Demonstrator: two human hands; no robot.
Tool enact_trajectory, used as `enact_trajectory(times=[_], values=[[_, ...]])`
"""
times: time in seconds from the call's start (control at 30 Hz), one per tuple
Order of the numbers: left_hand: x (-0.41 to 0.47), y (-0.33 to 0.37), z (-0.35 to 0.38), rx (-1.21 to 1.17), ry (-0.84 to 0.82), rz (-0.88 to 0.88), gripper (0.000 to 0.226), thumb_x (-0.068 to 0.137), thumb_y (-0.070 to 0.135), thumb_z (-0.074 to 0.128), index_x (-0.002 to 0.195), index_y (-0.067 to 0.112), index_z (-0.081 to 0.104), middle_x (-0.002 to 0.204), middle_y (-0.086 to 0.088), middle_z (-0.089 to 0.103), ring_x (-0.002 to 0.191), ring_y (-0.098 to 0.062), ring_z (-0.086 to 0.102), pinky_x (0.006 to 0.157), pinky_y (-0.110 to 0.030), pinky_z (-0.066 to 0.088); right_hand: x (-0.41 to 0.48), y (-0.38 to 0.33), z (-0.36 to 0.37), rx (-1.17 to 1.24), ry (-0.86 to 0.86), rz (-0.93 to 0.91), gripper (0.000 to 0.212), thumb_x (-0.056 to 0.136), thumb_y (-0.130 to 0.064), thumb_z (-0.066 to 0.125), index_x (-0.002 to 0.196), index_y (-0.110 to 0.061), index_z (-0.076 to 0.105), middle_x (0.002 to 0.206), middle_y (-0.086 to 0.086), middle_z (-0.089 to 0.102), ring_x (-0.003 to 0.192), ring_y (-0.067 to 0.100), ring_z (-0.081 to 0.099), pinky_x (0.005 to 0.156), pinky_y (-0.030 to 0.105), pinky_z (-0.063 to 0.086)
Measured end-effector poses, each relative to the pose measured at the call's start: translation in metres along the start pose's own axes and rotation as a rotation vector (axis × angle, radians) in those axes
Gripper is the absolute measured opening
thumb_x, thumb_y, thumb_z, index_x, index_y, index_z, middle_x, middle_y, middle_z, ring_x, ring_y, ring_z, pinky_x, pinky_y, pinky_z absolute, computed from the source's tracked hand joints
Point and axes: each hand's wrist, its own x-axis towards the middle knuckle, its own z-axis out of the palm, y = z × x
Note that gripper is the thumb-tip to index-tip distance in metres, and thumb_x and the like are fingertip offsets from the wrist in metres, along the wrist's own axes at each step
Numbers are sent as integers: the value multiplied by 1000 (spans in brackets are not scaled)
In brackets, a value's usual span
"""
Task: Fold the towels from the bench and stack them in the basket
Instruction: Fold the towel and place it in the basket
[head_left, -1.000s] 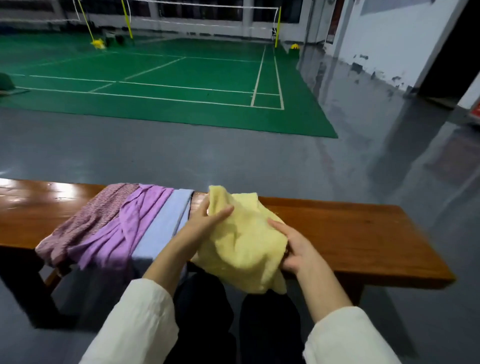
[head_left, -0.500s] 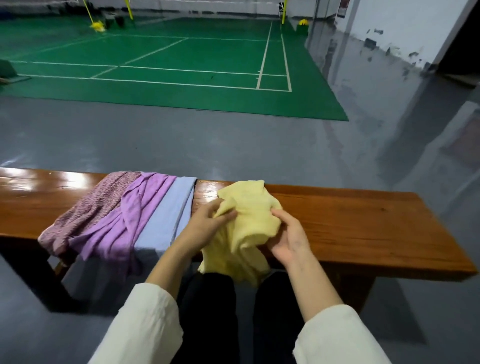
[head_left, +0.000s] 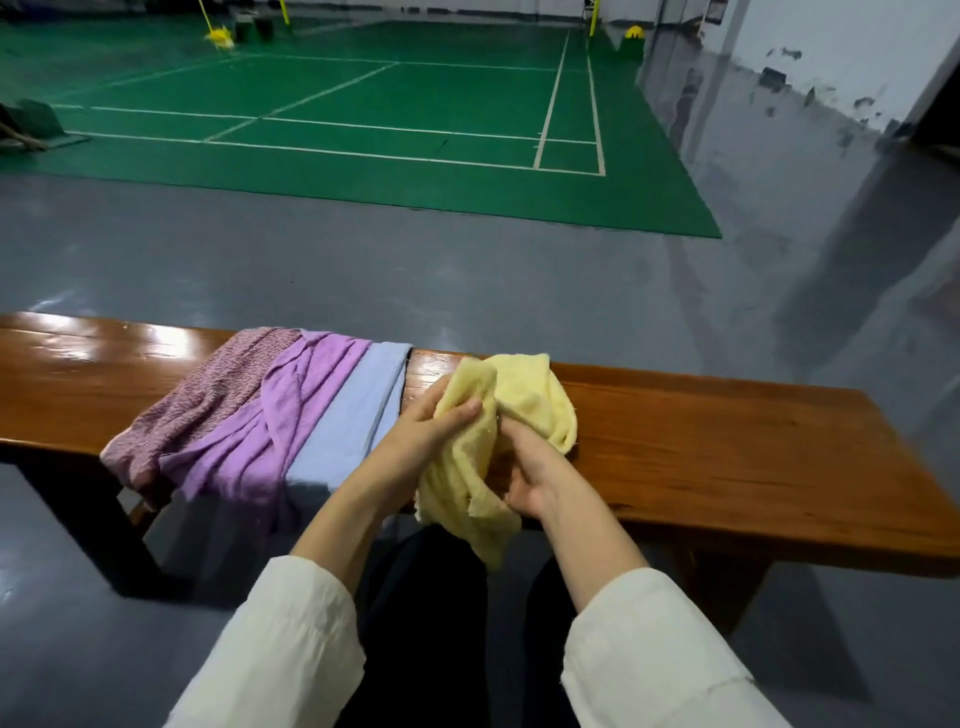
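Note:
A pale yellow towel (head_left: 524, 400) lies bunched on the wooden bench (head_left: 727, 447), one end hanging over the near edge. My left hand (head_left: 426, 431) pinches a fold of it between thumb and fingers near its top. My right hand (head_left: 535, 473) grips its lower part, fingers curled into the cloth. To the left, three more towels are draped over the bench side by side: a mauve textured towel (head_left: 208, 395), a purple towel (head_left: 291, 415) and a light blue towel (head_left: 358, 421). No basket is in view.
The bench runs across the view, its right half bare wood. Beyond it lie grey floor and a green badminton court (head_left: 363, 104). My dark trouser legs and white sleeves fill the bottom of the view.
The yellow towel went from spread between my hands to bunched on the bench. My right hand dropped lower along it, and the view tilted down.

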Motion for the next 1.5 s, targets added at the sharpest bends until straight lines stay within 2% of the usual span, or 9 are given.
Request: enact_trajectory(times=[0.23, 0.37, 0.47, 0.67, 0.93, 1.03, 1.23, 1.37, 1.5], values=[[2, 14, -9, 4, -10, -15, 39, 80, 23, 70, 118, 19, 59, 105, -6, 71, 95, -21, 69, 75, -29, 55, 1, 4, 2, 36, -170, 6, 47, 93, -45, 53, 75, -9, 77, 84, 13, 74, 85, 28, 69, 90, 44, 50], [8, 19, -30, 74, 203, 57, 19, 88, 15, 64, 107, 19, 64, 94, 0, 74, 89, -16, 69, 76, -27, 57, -5, -14, -4, 183, -144, -206, 19, 93, -17, 57, 105, -7, 68, 97, 12, 72, 98, 27, 65, 98, 43, 47], [15, 24, -47, 129, 334, 136, 20, 88, 16, 65, 108, 17, 63, 92, 4, 72, 87, -13, 66, 71, -19, 54, -12, -33, -16, 259, -124, -366, 34, 90, -12, 59, 123, -3, 59, 118, 15, 66, 107, 27, 62, 99, 43, 47], [34, 10, -26, 988, 569, 104, 51, 82, 27, 73, 129, 20, 55, 131, -14, 40, 119, -32, 45, 102, -32, 36, -29, -38, -12, 129, -231, -454, 34, 92, -7, 57, 126, -10, 51, 113, 10, 67, 105, 22, 65, 94, 45, 51], [13, -18, 31, 622, 330, 307, 17, 85, 35, 69, 90, 21, 61, 88, 8, 64, 78, -8, 60, 68, -22, 46, -32, -36, -11, 88, -272, -426, 14, 96, -16, 51, 109, -10, 54, 105, 15, 61, 104, 27, 58, 100, 42, 45], [18, -19, 26, 529, 344, 254, 22, 93, 24, 59, 72, 20, 58, 66, 7, 57, 63, -11, 51, 62, -30, 38, -28, -31, -20, -104, -68, -506, 22, 91, -6, 59, 114, -5, 60, 103, 10, 65, 91, 18, 62, 78, 27, 56], [13, 1, 21, -141, 60, -108, 35, 97, 33, 50, 112, 5, 64, 105, -14, 70, 94, -24, 66, 78, -36, 53, -28, -18, -25, -509, -45, -809, 31, 83, -4, 68, 99, -31, 68, 117, 0, 64, 110, 10, 59, 97, 28, 47], [4, 12, 16, -23, -57, -85, 43, 77, 17, 77, 114, 6, 58, 102, -12, 68, 92, -22, 67, 74, -32, 55, -29, -20, -22, -595, 57, -891, 16, 85, -11, 67, 76, -24, 66, 117, -1, 60, 113, 9, 53, 96, 22, 44], [5, 12, 2, 415, 153, 88, 46, 69, 23, 76, 104, 32, 49, 103, -2, 57, 89, -15, 58, 81, -34, 50, -34, -22, -18, -534, 89, -904, 15, 94, -13, 56, 81, -17, 59, 74, -3, 57, 63, -4, 51, 59, 12, 42]])
